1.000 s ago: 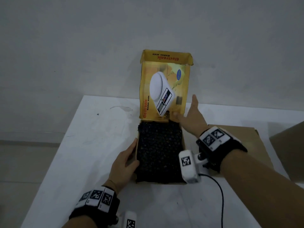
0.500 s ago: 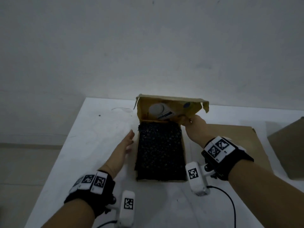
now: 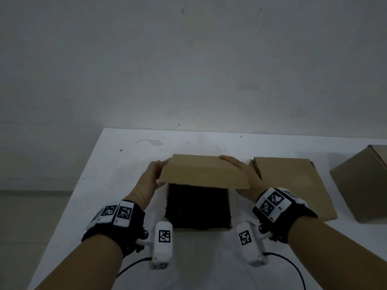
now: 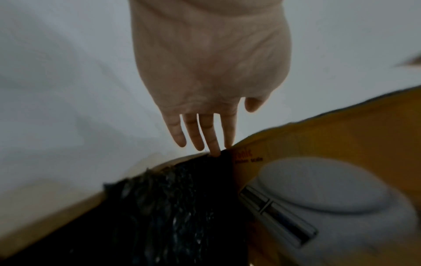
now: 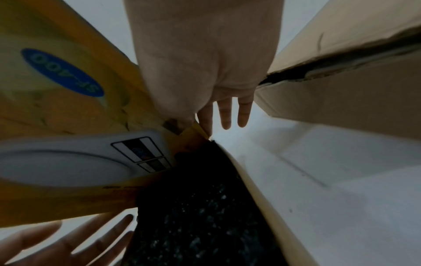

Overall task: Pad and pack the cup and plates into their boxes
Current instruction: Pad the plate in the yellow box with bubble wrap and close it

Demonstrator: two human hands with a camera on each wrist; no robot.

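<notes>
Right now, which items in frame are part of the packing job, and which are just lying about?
In play:
- box, open, its lid partly lowered
- black bubble wrap filling the box
- left hand and right hand, one on each side edge of the lid

Just lying about:
- flat cardboard box, right of the open one
- taller cardboard box, at the table's right edge

The box [image 3: 199, 208] sits near the middle of the white table [image 3: 117, 170], and its lid [image 3: 204, 171] leans low over the far half, so only the near half over the black padding [image 3: 198, 208] is free to reach into. The left hand [image 3: 149, 181] and right hand [image 3: 244, 174] stand at the lid's two sides. A flat box [image 3: 293, 183] lies just right, a bigger one [image 3: 362, 185] by the right edge; the left side is bare.
</notes>
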